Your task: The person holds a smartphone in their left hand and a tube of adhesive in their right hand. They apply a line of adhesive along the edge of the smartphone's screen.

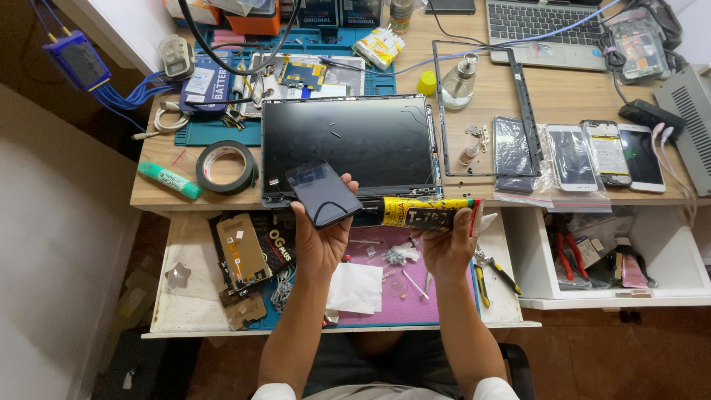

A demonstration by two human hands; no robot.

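Black and large, the laptop screen panel (346, 144) lies flat on the wooden desk (570, 100). Just in front of it, the left hand (320, 241) grasps a dark phone screen (324, 194) from below, fingers curled around its edges. The right hand (446, 244) is clenched around a yellow-black glue tube (418, 212), which lies horizontal and points toward the phone screen.

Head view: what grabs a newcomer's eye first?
The two hands at centre: the left hand holds a dark phone screen panel, the right hand a yellow-and-black glue tube pointed at it. Just behind them lies a laptop display panel flat on the wooden desk, with a black tape roll to its left and a row of phones to its right.
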